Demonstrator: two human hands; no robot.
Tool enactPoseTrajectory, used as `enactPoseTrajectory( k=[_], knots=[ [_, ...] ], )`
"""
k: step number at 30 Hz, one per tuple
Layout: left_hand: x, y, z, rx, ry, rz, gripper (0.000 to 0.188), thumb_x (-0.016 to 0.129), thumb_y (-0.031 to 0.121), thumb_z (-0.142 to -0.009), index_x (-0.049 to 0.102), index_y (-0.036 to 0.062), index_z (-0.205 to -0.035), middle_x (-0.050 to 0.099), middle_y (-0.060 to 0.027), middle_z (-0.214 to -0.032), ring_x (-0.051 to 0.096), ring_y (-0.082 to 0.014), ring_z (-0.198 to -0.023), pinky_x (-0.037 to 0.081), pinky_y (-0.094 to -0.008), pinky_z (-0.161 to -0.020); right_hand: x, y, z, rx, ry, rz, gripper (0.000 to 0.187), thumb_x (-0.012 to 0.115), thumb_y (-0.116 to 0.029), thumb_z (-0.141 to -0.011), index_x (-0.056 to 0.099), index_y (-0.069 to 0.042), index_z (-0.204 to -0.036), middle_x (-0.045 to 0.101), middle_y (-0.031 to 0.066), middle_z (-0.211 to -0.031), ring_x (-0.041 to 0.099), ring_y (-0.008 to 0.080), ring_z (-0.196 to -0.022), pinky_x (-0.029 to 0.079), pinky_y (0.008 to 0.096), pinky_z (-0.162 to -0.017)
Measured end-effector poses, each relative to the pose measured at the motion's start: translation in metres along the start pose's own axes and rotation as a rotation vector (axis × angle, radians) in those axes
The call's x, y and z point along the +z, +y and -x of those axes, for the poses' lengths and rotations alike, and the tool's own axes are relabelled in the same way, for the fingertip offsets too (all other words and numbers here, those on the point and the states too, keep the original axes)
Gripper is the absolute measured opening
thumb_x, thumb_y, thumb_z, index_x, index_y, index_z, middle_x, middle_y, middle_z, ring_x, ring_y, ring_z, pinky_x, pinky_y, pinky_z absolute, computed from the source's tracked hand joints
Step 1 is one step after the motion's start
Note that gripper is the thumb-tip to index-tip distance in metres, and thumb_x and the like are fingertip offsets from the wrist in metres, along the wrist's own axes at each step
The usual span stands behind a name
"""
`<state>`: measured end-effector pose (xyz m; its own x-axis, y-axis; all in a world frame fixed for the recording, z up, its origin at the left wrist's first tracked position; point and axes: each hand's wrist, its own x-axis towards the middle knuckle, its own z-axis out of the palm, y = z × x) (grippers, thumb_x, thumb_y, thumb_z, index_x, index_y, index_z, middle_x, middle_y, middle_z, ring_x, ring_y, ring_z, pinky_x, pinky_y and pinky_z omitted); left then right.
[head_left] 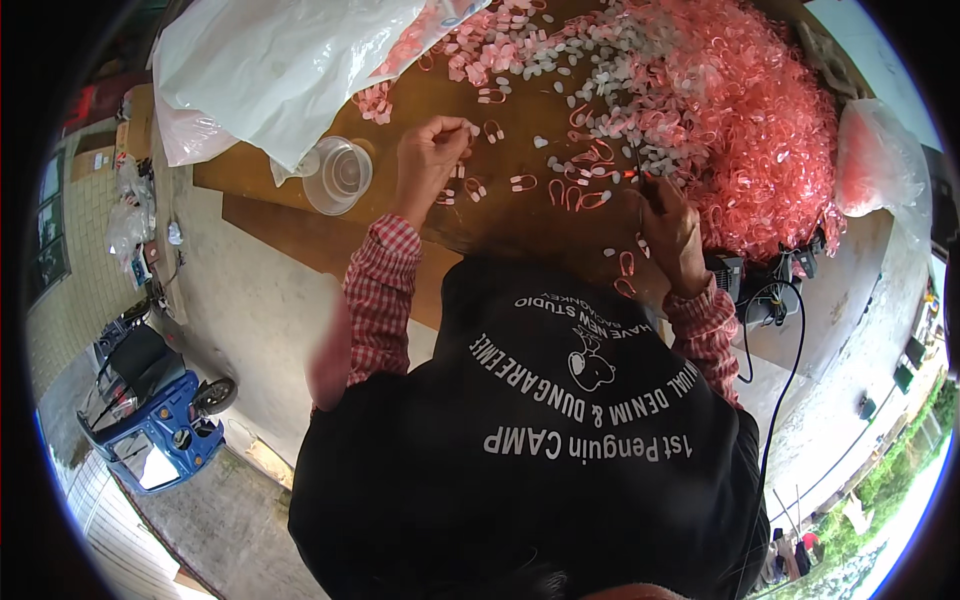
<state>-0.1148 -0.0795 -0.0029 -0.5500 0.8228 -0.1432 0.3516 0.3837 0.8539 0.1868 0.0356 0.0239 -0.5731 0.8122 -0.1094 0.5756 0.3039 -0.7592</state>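
Observation:
My left hand [432,150] is over the brown table [500,225], its fingertips pinched on a small white piece [470,128]. My right hand [672,232] is closed around a thin dark tool [640,168] that points up toward several pink plastic loops [585,195] lying loose between the hands. A large heap of pink loops [760,110] fills the table's far right. Small white and pink pieces [540,50] are scattered across the far middle. Both sleeves are red plaid.
A clear plastic cup [338,175] stands near the table's left edge, beside a big white plastic bag [270,60]. A clear bag of pink parts [878,160] sits at the right. A black cable [785,380] hangs down. A blue vehicle [150,425] is parked on the concrete below left.

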Motion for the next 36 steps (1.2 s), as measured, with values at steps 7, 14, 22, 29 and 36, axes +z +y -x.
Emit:
enactPoseTrajectory(
  k=[7, 14, 22, 29, 36],
  knots=[
    [0.049, 0.076, 0.021, -0.386, -0.204, 0.978, 0.018, 0.064, 0.006, -0.087, 0.059, 0.0005, -0.104, 0.066, -0.0113, -0.091, 0.06, -0.0118, -0.058, 0.052, -0.0249, -0.055, 0.008, -0.027, -0.01, -0.288, 0.041, 0.079, 0.029, 0.07, -0.02, -0.082, 0.06, 0.003, -0.098, 0.055, 0.0165, -0.098, 0.056, 0.033, -0.084, 0.048, 0.0416, -0.074],
    [0.079, 0.094, 0.026, -0.31, -0.278, 0.918, 0.013, 0.062, 0.004, -0.088, 0.06, 0.0008, -0.1, 0.065, -0.0094, -0.087, 0.058, -0.0102, -0.059, 0.05, -0.0236, -0.054, 0.003, -0.023, -0.007, -0.312, -0.024, 0.155, 0.03, 0.071, -0.024, -0.079, 0.062, 0.002, -0.091, 0.052, 0.015, -0.105, 0.052, 0.0327, -0.098, 0.048, 0.0419, -0.078],
    [0.094, 0.093, 0.031, -0.188, -0.216, 0.764, 0.009, 0.063, 0.003, -0.088, 0.059, -0.0019, -0.094, 0.064, -0.0045, -0.079, 0.057, -0.0046, -0.059, 0.048, -0.0188, -0.05, 0.001, -0.027, -0.003, -0.242, -0.026, 0.193, 0.027, 0.068, -0.024, -0.08, 0.063, -0.001, -0.094, 0.053, 0.0145, -0.105, 0.054, 0.0322, -0.095, 0.049, 0.0428, -0.077],
    [0.097, 0.095, 0.029, -0.045, -0.184, 0.74, 0.008, 0.063, 0.0, -0.087, 0.059, -0.0029, -0.092, 0.064, -0.0022, -0.082, 0.057, -0.0023, -0.071, 0.048, -0.0163, -0.062, 0.003, -0.027, -0.004, -0.159, -0.036, 0.227, 0.033, 0.066, -0.031, -0.084, 0.06, -0.001, -0.096, 0.053, 0.0147, -0.103, 0.054, 0.0347, -0.093, 0.048, 0.0457, -0.073],
    [0.099, 0.098, 0.028, -0.066, -0.185, 0.76, 0.007, 0.062, 0.001, -0.088, 0.059, -0.0035, -0.093, 0.062, -0.0009, -0.079, 0.054, -0.001, -0.067, 0.046, -0.0163, -0.057, 0.008, -0.023, -0.005, -0.179, -0.027, 0.19, 0.038, 0.065, -0.036, -0.086, 0.057, 0.0, -0.095, 0.054, 0.0159, -0.099, 0.055, 0.0365, -0.089, 0.048, 0.0462, -0.07]
  ],
)
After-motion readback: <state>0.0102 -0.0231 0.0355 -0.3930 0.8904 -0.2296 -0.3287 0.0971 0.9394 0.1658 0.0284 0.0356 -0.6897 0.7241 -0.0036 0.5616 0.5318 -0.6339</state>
